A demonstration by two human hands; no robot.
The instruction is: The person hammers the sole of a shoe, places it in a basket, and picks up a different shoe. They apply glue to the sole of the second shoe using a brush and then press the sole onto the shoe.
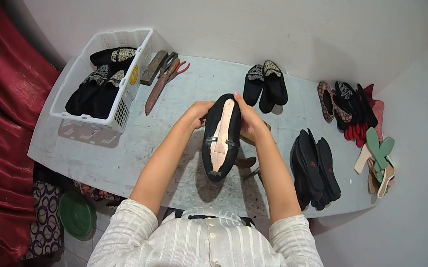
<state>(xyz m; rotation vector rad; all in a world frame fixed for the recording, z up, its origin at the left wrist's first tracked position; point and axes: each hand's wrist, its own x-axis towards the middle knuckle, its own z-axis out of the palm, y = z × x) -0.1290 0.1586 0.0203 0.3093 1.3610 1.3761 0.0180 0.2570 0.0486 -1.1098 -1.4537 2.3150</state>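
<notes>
From the head view, the left hand [197,112] and right hand [250,118] clasp a black shoe [221,140], tan underside up, above the middle of the counter [165,153]. It seems its edges are being pressed. Any turning calls for a firm two-sided hold.

The shoe [222,137] is black with a beige middle; at nine o'clock, the white basket [116,111]; at three o'clock, green soles [378,147].

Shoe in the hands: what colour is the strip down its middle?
Strip pale pinkish-tan, shoe around it black; head view.
</notes>
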